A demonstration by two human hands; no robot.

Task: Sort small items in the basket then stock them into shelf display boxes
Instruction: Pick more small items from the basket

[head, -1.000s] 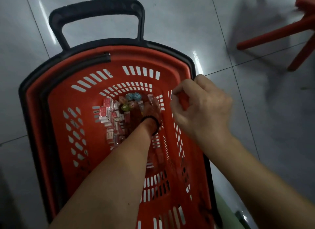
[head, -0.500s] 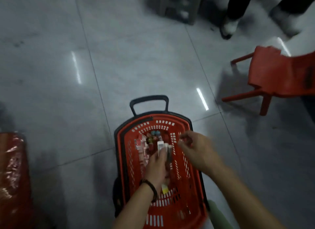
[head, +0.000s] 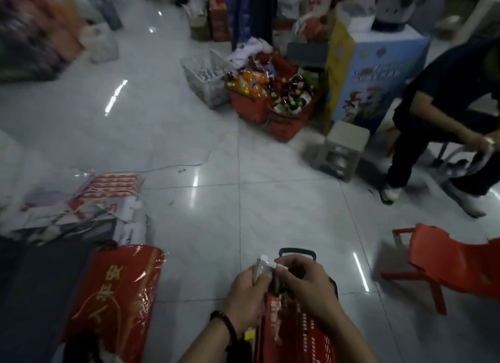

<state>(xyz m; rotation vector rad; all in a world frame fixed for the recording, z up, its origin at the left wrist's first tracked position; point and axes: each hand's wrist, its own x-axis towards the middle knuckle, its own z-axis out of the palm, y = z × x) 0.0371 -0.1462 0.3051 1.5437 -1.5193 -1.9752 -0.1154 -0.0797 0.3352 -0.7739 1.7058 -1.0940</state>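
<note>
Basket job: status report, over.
Left hand grips small white boxes. Right hand pinches one of them. Both over the basket. Nothing in the way.

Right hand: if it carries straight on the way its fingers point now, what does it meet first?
The small white boxes gripped in the left hand. The right hand points leftward at them and seems to pinch their near end, though blur leaves the depth unclear.
</note>
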